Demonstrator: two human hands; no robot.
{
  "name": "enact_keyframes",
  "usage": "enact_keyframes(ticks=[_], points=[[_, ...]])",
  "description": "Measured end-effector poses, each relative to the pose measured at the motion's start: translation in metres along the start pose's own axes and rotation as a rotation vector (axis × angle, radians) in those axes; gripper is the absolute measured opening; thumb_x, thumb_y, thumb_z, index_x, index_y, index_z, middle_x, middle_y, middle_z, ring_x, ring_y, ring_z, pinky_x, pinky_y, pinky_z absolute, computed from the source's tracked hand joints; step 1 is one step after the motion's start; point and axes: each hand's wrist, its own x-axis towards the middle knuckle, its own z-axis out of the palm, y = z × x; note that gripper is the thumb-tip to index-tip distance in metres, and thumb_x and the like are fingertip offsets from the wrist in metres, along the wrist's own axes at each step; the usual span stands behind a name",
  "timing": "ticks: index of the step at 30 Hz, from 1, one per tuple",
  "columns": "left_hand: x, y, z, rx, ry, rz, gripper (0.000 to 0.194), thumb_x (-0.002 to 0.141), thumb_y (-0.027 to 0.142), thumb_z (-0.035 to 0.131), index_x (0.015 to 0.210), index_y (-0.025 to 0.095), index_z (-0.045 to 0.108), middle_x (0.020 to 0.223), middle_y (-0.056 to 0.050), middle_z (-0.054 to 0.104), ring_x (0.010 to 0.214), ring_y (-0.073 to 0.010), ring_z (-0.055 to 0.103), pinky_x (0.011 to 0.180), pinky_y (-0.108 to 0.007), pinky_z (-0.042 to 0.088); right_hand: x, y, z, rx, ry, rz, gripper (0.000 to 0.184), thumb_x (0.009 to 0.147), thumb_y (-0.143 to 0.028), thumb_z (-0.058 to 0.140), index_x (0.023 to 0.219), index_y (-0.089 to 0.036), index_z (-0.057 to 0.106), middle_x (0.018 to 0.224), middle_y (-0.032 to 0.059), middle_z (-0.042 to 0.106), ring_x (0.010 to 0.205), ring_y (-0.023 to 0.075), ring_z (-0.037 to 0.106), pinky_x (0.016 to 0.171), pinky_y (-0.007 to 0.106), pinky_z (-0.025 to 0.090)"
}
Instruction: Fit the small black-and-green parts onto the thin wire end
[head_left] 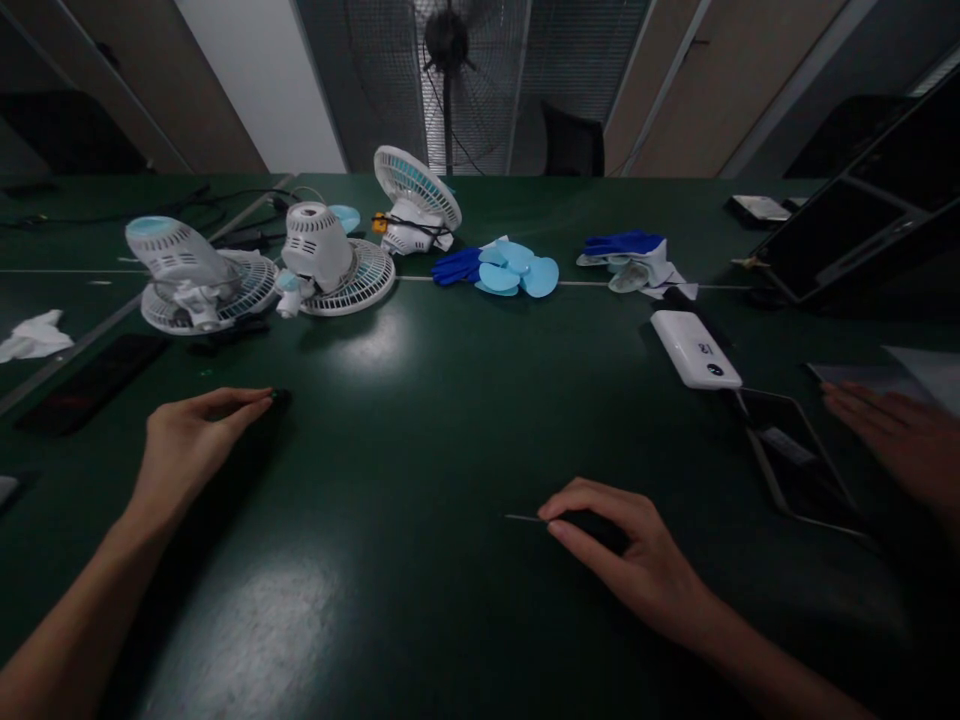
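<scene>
My left hand (199, 440) is low over the left side of the green table, thumb and fingertips pinched on a small dark piece (280, 398), too small to make out. At the lower right my right hand (626, 545) is wrapped round a screwdriver (592, 527) with a dark handle. Its thin metal shaft points left, just above or on the tabletop. Beyond my left hand lie two white fan bodies (319, 245) on their round grilles (367, 280). A light blue fan blade (517, 270) rests partly over a blue and white glove (457, 266).
A third white fan (416, 200) leans at the back. Another glove pair (637, 260), a white power bank (696, 350) cabled to a phone (802, 460), and another person's hand (892, 430) are on the right. A dark phone-like slab (90, 385) and crumpled tissue (36, 336) lie left.
</scene>
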Motion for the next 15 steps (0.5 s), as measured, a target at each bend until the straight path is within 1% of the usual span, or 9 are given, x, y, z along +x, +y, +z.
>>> enact_keyframes(ticks=[1,3,5,7,10,12,13,15], points=[[-0.0013,-0.001,-0.0007,0.058,-0.013,0.041,0.049,0.079,0.052,0.075,0.118,0.022,0.078,0.116,0.0,0.079,0.101,-0.0275,0.071,0.095,-0.036,0.053,0.0001,-0.0005,0.0,0.0,0.0,0.0,0.014,0.1,-0.022,0.066,0.108,-0.027,0.076,0.099,0.0019,0.077,0.091,0.0193,0.074,0.08,0.032,0.056],[-0.0026,-0.0037,-0.0006,0.202,-0.021,0.172,0.048,0.085,0.051,0.069,0.123,0.021,0.075,0.121,-0.001,0.078,0.096,-0.026,0.073,0.093,-0.036,0.055,0.0001,-0.0007,-0.0001,-0.001,-0.001,-0.003,0.015,0.1,-0.022,0.065,0.108,-0.027,0.076,0.098,0.0025,0.077,0.09,0.0199,0.074,0.079,0.032,0.056],[-0.0027,-0.0061,0.0009,0.344,0.007,0.328,0.045,0.091,0.047,0.061,0.123,0.019,0.074,0.125,-0.003,0.076,0.101,-0.0264,0.074,0.096,-0.037,0.056,-0.0001,-0.0001,-0.0003,-0.003,-0.004,-0.001,0.015,0.1,-0.022,0.065,0.109,-0.027,0.076,0.099,0.0031,0.077,0.091,0.0207,0.074,0.079,0.033,0.056],[-0.0027,-0.007,0.0025,0.462,0.021,0.438,0.042,0.094,0.044,0.057,0.123,0.018,0.074,0.13,-0.006,0.074,0.11,-0.0278,0.072,0.103,-0.04,0.054,-0.0003,0.0007,-0.0006,-0.005,-0.008,0.002,0.015,0.101,-0.022,0.065,0.109,-0.027,0.076,0.099,0.0032,0.077,0.091,0.0209,0.074,0.079,0.033,0.057],[-0.005,-0.0051,0.0033,0.631,-0.03,0.515,0.044,0.098,0.042,0.051,0.128,0.017,0.071,0.138,-0.009,0.07,0.12,-0.0292,0.068,0.108,-0.044,0.052,-0.0004,0.0015,-0.0007,0.001,-0.018,0.001,0.015,0.101,-0.022,0.065,0.11,-0.027,0.076,0.1,0.0025,0.077,0.091,0.0201,0.074,0.079,0.032,0.056],[-0.0074,-0.0031,0.003,0.692,-0.059,0.541,0.046,0.1,0.041,0.047,0.13,0.015,0.07,0.141,-0.011,0.067,0.126,-0.0298,0.065,0.111,-0.045,0.05,-0.0004,0.0017,-0.0006,-0.001,-0.018,0.001,0.015,0.101,-0.022,0.065,0.11,-0.027,0.076,0.1,0.0023,0.077,0.092,0.0199,0.074,0.08,0.033,0.056],[-0.0083,-0.0025,0.0029,0.695,-0.063,0.546,0.046,0.1,0.041,0.047,0.129,0.014,0.071,0.141,-0.011,0.068,0.128,-0.03,0.065,0.112,-0.045,0.049,-0.0006,0.0017,-0.0005,-0.006,-0.017,0.002,0.015,0.101,-0.022,0.065,0.11,-0.027,0.076,0.1,0.0023,0.076,0.092,0.02,0.074,0.08,0.033,0.056],[-0.0089,-0.0027,0.0029,0.622,-0.045,0.528,0.045,0.099,0.042,0.048,0.125,0.015,0.073,0.138,-0.01,0.07,0.126,-0.0295,0.066,0.113,-0.044,0.049,-0.0011,0.0015,-0.0001,-0.017,-0.014,0.001,0.015,0.101,-0.022,0.065,0.11,-0.027,0.076,0.1,0.0024,0.076,0.092,0.0201,0.074,0.08,0.033,0.056]])
